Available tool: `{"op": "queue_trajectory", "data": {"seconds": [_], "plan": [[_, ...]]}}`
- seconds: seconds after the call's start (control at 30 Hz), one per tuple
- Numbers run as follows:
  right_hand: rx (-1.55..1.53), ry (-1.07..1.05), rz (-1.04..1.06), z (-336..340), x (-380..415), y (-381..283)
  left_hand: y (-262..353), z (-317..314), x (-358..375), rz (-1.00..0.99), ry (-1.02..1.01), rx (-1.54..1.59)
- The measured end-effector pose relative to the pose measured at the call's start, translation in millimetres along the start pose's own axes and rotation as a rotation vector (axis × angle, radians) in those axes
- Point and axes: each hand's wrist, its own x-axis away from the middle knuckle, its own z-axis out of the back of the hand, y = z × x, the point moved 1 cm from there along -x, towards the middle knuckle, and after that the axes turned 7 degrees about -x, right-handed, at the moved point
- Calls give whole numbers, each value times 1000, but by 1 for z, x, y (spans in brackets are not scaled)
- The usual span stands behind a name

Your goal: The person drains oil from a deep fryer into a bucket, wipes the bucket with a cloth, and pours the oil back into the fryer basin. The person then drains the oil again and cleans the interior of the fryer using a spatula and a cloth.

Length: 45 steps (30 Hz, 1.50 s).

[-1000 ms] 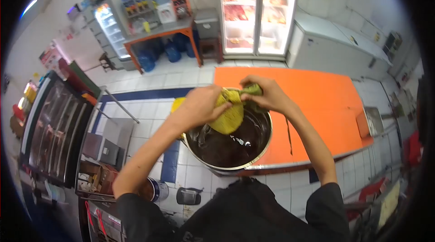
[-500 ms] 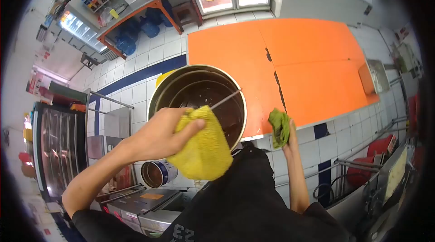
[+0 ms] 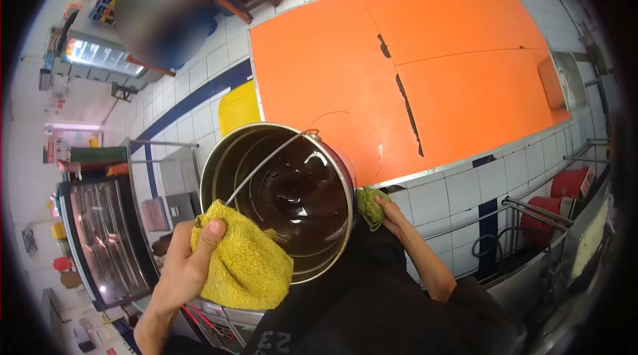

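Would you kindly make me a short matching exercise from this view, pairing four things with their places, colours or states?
Column one
1. Left hand
2. Table top
3. Right hand
4. Bucket

Column two
A. Holds a green cloth
B. Has dark, shiny contents
C. Grips a yellow cloth
D. Is orange

Right pairs: 1-C, 2-D, 3-A, 4-B
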Motion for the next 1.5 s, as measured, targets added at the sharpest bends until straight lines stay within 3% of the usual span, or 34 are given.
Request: {"op": "queue_trajectory", "data": {"seconds": [0.1, 0.17, 0.3, 0.37, 0.4, 0.47, 0.53, 0.6, 1.0, 1.07, 1.13, 1.2, 1.27, 1.33, 1.37, 1.4, 1.47, 1.5], "plan": [[-1, -15, 47, 23, -20, 11, -10, -9, 14, 59, 41, 163], [225, 196, 147, 52, -38, 17, -22, -13, 24, 94, 92, 188], [525, 111, 167, 59, -24, -7, -17, -22, 35, 168, 76, 384], [489, -150, 18, 38, -14, -12, -18, -29, 40, 197, 95, 393], [498, -154, 8, 26, -11, -20, -19, -32, 42, 210, 130, 406], [263, -231, -263, 8, -3, -22, -19, -36, 50, 237, 174, 411], [174, -258, -293, 10, -12, -13, -19, -39, 51, 231, 199, 414], [-69, -461, -273, 16, -27, -2, -27, -39, 54, 226, 177, 411], [-134, -566, -338, 21, -55, 25, -10, -53, 67, 240, 223, 340], [-95, -535, -255, 8, -40, 17, -5, -49, 74, 160, 87, 234], [-40, -585, -301, -1, -35, 10, -4, -45, 84, 203, 169, 282], [29, -550, -320, 3, -44, 9, -15, -42, 94, 178, 96, 329], [123, -575, -374, 0, -50, 7, -30, -47, 108, 274, 283, 322], [157, -514, -293, -21, -30, -1, -41, -33, 119, 116, 190, 330], [228, -540, -357, -32, -21, -4, -58, -35, 127, 171, 228, 282], [255, -551, -314, -41, -11, -6, -46, -25, 134, 179, 123, 481], [380, -485, -355, -35, -35, -4, -74, -40, 152, 100, 373, 324], [465, -520, -313, -29, -59, -2, -73, -34, 157, -44, 434, 404]]}}
